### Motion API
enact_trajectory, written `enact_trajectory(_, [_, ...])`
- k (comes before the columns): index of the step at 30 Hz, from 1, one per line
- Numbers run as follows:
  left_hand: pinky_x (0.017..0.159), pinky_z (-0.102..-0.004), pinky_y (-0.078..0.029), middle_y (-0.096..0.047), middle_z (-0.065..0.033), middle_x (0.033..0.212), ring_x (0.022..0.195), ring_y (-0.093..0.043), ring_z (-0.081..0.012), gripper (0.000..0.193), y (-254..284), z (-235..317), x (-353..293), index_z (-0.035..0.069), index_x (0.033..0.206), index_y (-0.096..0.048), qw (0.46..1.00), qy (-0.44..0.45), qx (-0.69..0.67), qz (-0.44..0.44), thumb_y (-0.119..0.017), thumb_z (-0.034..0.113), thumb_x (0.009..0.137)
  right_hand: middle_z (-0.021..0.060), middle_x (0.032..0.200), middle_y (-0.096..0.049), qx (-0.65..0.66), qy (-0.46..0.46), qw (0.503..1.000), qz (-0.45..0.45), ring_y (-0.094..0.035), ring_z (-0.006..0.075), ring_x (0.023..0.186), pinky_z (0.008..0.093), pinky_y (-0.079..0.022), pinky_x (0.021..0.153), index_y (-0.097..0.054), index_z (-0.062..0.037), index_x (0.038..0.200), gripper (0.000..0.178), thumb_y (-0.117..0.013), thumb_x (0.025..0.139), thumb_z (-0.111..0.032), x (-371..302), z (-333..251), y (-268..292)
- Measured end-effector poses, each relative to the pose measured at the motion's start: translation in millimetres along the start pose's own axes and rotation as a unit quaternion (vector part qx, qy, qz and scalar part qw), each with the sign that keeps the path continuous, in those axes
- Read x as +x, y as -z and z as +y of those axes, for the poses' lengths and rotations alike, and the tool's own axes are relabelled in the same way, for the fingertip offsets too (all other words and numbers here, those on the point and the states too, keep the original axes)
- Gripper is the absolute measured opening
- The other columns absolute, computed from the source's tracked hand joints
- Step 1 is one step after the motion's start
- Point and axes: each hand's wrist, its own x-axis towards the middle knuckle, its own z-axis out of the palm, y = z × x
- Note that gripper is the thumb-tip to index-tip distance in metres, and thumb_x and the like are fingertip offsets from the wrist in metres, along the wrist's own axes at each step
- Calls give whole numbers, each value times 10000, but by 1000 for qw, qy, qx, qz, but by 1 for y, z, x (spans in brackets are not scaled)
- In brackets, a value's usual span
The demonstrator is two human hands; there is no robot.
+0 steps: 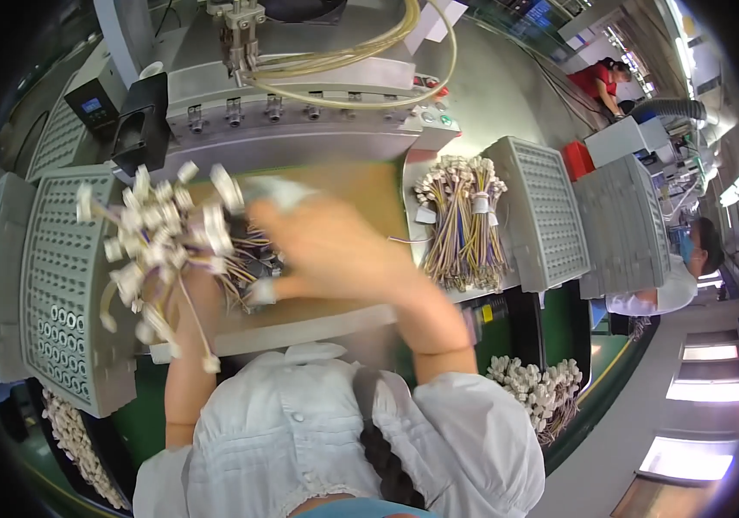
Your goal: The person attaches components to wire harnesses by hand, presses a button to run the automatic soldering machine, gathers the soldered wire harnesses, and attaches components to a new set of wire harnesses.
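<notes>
A bundle of wire harnesses (171, 237) with white connectors and thin purple, yellow and brown wires is held up at the left of the bench. My left hand (202, 298) is wrapped around its wires from beneath, its fingers mostly hidden by the connectors. To the right of the bundle, my right hand (326, 246) is blurred by motion. Its thumb and fingers are spread apart beside the dark wire ends, with white coverings on the fingertips. Whether it touches the wires is unclear. Under both hands lies a brownish work surface (361, 186).
A second harness bundle (464, 224) lies at the right beside grey perforated trays (551, 211). Another perforated tray (67, 276) stands at the left. Behind is a machine with a row of clamps (274, 108) and hoses. More connectors (542, 388) lie lower right. Two people work farther off.
</notes>
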Motion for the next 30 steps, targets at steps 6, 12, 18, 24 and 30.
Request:
enact_trajectory(6, [830,-402,-520,-621,-91,1082,883,-596,-191,241,-18,20,30,50,1158,-564,935,-31,-138,325,-569,82,919,143,1058,-652,148,-27,985,83,-666,309,859,396,-525,734,-590,-114,1158,418,-677,818,-339,-62,15,-18])
enact_trajectory(12, [779,-382,-520,-586,-58,919,862,-586,-171,173,-37,36,46,60,1102,-575,920,-92,-187,333,-564,121,940,164,1097,-635,235,5,972,-31,-644,305,941,400,-487,842,-572,-136,1246,441,-622,870,-362,-25,-11,-102])
enact_trajectory(18, [827,-392,-510,-582,-71,1006,872,-565,-171,223,-35,46,51,29,1159,-544,932,-109,-130,319,-542,102,949,160,1017,-663,520,-110,825,-194,-612,263,974,366,-457,893,-645,-34,1123,352,-660,871,-278,-12,5,-131])
enact_trajectory(24, [862,-375,-500,-567,-80,1035,858,-552,-173,197,-12,37,51,1,1131,-536,910,-88,-113,388,-524,50,940,95,1085,-655,641,-70,763,-38,-612,205,973,350,-460,881,-682,-39,1034,227,-662,852,-174,-46,42,-74])
enact_trajectory(30, [835,-365,-481,-545,-22,863,906,-562,-185,232,-6,22,56,64,1147,-570,911,-76,-105,391,-562,196,956,88,1023,-668,463,-66,878,-102,-623,182,945,333,-479,852,-679,-4,1019,209,-633,879,-151,-6,-4,-115])
